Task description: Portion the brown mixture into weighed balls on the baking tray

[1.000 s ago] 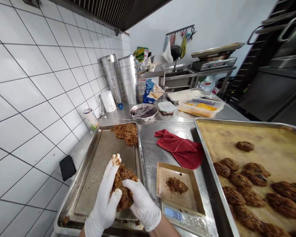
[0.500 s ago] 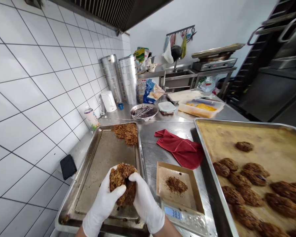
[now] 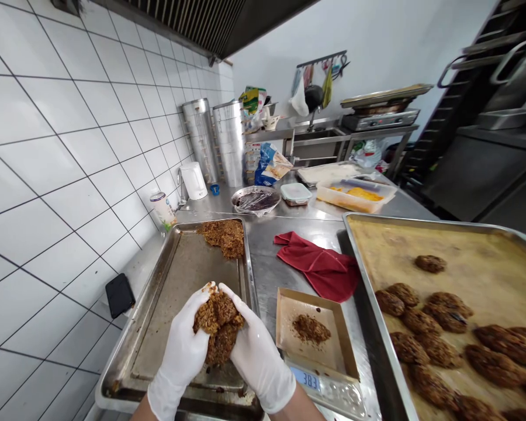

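Note:
Cupped between my two white-gloved hands is a clump of brown, grainy mixture (image 3: pixel 219 327). My left hand (image 3: pixel 184 333) wraps its left side, and my right hand (image 3: pixel 258 351) presses from the right, the fingers of both nearly meeting over the top. Beneath them lies a metal baking tray (image 3: pixel 170 275), with a larger heap of the same mixture (image 3: pixel 225 237) in its far right corner. To the right, a digital scale (image 3: pixel 328 397) reading 383 carries a shallow cardboard box (image 3: pixel 284 321) with loose crumbs (image 3: pixel 311 328) inside.
A second tray (image 3: pixel 403 234), lined with paper, holds several brown patties (image 3: pixel 447 310) at the right. A red cloth (image 3: pixel 318 263) lies between the trays. A black phone (image 3: pixel 120 295) rests by the tiled wall. Behind are a covered bowl (image 3: pixel 256 199) and a plastic tub (image 3: pixel 355 196).
My fingers have closed further around the clump, and its split has been pressed together. My right thumb has come off its top. The scale reading is the same.

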The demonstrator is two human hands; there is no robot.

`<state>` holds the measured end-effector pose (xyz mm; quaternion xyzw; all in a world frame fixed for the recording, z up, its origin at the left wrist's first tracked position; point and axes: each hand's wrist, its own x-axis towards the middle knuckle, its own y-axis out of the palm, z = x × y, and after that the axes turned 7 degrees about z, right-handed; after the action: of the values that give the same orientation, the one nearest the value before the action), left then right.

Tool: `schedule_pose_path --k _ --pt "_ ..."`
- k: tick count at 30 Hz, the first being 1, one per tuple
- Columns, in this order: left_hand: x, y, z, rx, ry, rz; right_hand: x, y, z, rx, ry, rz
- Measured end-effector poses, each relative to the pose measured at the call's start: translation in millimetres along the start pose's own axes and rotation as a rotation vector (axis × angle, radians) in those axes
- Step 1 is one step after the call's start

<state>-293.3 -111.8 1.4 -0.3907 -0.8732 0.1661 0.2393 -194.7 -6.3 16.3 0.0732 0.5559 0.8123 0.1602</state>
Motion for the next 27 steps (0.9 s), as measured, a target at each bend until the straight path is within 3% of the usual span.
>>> schedule_pose_path --k 2,6,8,11,15,18,20,24,27 --pt "1.1 -2.3 -3.9 -0.035 -0.016 0.037 -5.1 -2.6 -0.1 0.009 0.072 0.018" --pt "3.2 -5.4 -8.4 -0.057 0.042 0.061 -13.8 -12.8 0.2 0.018 0.347 0.051" --pt "3.8 -9.3 -10.3 -0.021 0.063 0.073 -15.6 -17.8 -1.9 0.052 0.377 0.068" --pt "1.8 -20.4 -14.5 -0.01 0.027 0.189 -17.4 -21.5 -9.5 0.12 0.335 0.071" --pt "-7.5 -33.8 -16.1 -0.264 -0.052 0.346 -23.7 -16.4 -17.2 0.152 0.264 0.058" --pt "-12.2 -33.3 -14.5 -0.536 -0.06 0.302 -27.3 -8.4 -15.6 0.082 0.153 0.065" --pt "-11.6 -29.0 -16.0 -0.6 -0.114 0.247 -26.5 -4.7 -14.1 0.003 0.095 0.06" --pt "-9.3 -19.7 -26.1 -0.376 -0.301 0.275 -18.3 -8.1 -19.4 -0.162 0.038 -0.05" --pt "-12.0 -13.6 -31.7 -0.216 -0.324 0.321 -9.0 -17.5 -27.6 -0.188 -0.029 -0.147"
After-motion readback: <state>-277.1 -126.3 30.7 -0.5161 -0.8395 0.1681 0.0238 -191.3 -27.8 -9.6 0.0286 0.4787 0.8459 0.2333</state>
